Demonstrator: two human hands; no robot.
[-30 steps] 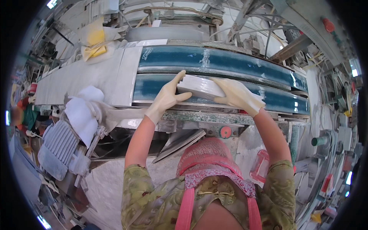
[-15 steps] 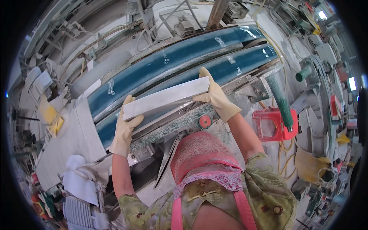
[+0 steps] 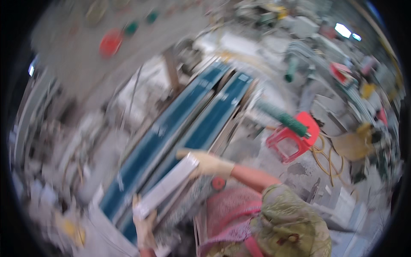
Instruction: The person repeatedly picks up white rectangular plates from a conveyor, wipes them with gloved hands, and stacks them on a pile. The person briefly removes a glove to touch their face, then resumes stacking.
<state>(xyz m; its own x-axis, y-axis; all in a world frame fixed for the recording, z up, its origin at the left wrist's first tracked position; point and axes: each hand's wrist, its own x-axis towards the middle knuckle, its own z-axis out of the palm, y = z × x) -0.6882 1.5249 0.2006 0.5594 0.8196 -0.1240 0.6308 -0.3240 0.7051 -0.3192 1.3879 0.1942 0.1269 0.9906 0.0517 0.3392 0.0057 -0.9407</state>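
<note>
Between my two gloved hands I hold a long white bar point(image 3: 169, 184), which looks like stone, slantwise over the near blue belt point(image 3: 216, 118). Its near left end is in my left hand point(image 3: 145, 225), with the fingers closed round it. At its far right end, my right hand point(image 3: 209, 163) grips with the thumb on the near side and a finger reaching over the belt. A second blue belt point(image 3: 165, 124) runs alongside, beyond a dark gap. The picture is smeared by motion, so whether the bar touches the belt is hard to see.
A round red knob point(image 3: 218, 183) sits on the machine's near side. To the right stand a green roller point(image 3: 284, 118) and a red plastic stool point(image 3: 306, 143), with a yellow hose point(image 3: 319, 165) beside them. Grey slabs point(image 3: 336, 203) lie at the lower right.
The view has swung to the right, so belts and bar now slant more steeply and my hands appear lower and further left. Both hands still hold the bar.
</note>
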